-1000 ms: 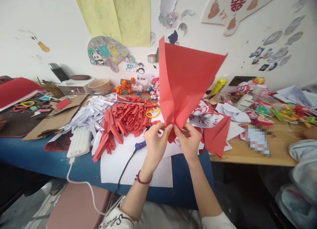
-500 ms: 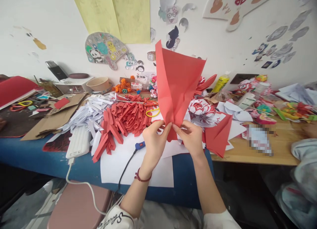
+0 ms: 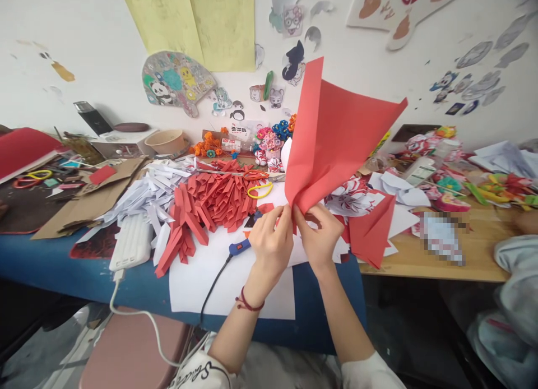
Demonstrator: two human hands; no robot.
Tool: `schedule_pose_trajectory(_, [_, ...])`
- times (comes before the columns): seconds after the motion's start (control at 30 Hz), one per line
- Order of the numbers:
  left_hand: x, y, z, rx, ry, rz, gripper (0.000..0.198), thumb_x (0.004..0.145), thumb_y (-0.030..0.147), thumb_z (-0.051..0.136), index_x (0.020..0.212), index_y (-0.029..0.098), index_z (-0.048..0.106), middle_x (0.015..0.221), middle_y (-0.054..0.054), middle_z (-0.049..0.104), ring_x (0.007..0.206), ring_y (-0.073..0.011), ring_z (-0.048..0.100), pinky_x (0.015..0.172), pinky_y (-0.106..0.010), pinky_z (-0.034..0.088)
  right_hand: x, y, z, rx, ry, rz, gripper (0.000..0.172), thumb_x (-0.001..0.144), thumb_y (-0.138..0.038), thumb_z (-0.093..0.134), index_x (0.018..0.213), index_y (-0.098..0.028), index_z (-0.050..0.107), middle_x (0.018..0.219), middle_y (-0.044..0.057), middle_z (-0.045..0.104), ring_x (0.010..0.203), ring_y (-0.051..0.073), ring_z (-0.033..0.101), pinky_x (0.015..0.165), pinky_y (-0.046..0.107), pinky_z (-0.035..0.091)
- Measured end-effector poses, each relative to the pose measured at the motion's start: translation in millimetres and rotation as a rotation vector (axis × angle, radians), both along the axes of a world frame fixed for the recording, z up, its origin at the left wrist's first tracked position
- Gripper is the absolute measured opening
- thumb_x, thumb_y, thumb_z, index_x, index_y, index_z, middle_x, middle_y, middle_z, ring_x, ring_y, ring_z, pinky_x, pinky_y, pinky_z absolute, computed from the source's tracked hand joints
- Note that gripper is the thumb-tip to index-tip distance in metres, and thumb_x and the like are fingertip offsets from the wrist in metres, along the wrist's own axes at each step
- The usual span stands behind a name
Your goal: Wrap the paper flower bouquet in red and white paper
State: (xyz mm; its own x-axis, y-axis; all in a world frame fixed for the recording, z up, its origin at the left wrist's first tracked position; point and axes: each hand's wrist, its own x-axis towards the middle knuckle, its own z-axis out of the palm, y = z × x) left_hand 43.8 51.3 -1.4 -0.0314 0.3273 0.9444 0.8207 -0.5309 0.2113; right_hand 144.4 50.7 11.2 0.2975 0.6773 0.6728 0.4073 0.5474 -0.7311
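Both hands hold one large red paper sheet upright above the table, gathered at its bottom corner. My left hand, with a red cord on the wrist, pinches that corner from the left. My right hand pinches it from the right, fingertips almost touching the left hand's. The sheet fans up and to the right, hiding things behind it. Below the hands lies a white paper sheet on the blue table.
A pile of folded red paper strips and white strips lies to the left. A blue glue gun with a black cord, a white power strip, yellow-handled scissors and red paper pieces sit nearby. Another person's sleeve shows right.
The red sheet has swung and spread toward the right, uncovering small coloured flowers at the wall. Both hands have stayed pinched at its bottom corner and shifted slightly right.
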Motion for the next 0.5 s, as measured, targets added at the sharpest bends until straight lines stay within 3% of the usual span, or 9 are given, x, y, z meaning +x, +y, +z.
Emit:
schedule_pose_trajectory(0.2, [-4.3, -0.2, 0.0, -0.063, 0.068, -0.057, 0.023, 0.093, 0.011, 0.057, 0.108, 0.02, 0.071, 0.097, -0.01, 0.077, 0.081, -0.0186, 0.071, 0.07, -0.032, 0.047, 1.9, 0.9, -1.6, -0.041, -0.02, 0.001, 0.023, 0.091, -0.034, 0.064, 0.074, -0.02, 0.066, 0.073, 0.003, 0.063, 0.066, 0.016, 0.058, 0.064, 0.029, 0.053])
schedule_pose_trajectory(0.33, [-5.8, -4.0, 11.8, -0.248, -0.183, -0.221, 0.013, 0.095, 0.02, 0.058, 0.099, 0.02, 0.069, 0.092, -0.007, 0.074, 0.08, -0.0162, 0.067, 0.073, -0.03, 0.049, 3.8, 1.3, 1.3, -0.105, 0.165, 0.144, 0.019, 0.087, -0.039, 0.069, 0.084, -0.02, 0.071, 0.081, 0.003, 0.068, 0.073, 0.017, 0.063, 0.068, 0.029, 0.056])
schedule_pose_trajectory(0.5, [-9.8, -6.2, 23.5, -0.43, -0.447, -0.36, 0.014, 0.092, 0.028, 0.063, 0.082, 0.019, 0.065, 0.073, 0.0, 0.064, 0.066, -0.0116, 0.055, 0.065, -0.025, 0.045, 6.5, -1.5, 6.8, -0.11, 0.15, 0.242, 0.012, 0.086, -0.033, 0.071, 0.087, -0.021, 0.075, 0.086, 0.003, 0.071, 0.077, 0.018, 0.066, 0.071, 0.029, 0.056])
